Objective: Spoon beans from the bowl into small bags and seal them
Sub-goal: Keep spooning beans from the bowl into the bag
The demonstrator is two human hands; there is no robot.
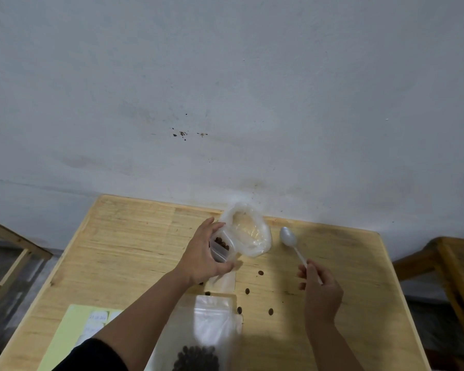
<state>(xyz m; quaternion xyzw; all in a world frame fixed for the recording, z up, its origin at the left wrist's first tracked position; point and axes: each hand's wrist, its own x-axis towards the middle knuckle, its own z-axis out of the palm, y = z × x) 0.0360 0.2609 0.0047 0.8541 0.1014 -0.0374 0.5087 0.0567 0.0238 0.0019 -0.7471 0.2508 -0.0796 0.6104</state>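
- The left hand [202, 254] is curling around a small clear bag [221, 246], thumb on the near side and fingers on the far side, holding its mouth up and open; a few dark beans [222, 242] are showing inside it.
- The right hand [320, 289] is pinching the handle of a white plastic spoon [292, 243], fingers closed on the shaft; the spoon's bowl looks empty and is pointing toward 11 o'clock from that hand.
- The spoon's long axis is running from about 5 o'clock at the grip to 11 o'clock at the tip, and the tip is lying at roughly 3 o'clock from the bag mouth, near it but apart.
- A larger crumpled plastic bag [249, 234] is sitting between the spoon tip and the small bag, touching the small bag's far side.
- The main supply of beans is lying in a big clear pouch [198, 341] at 6 o'clock from the left hand, close to the body; I can make out no bowl.
- Loose beans [261, 273] are scattered on the wooden table [134, 236] between the two hands.
- Judging from this, the right hand is nearer to the supply and would be swinging the spoon back toward 7 o'clock to reload, while the left forearm, stretched out across the pouch, is keeping the small bag steady.
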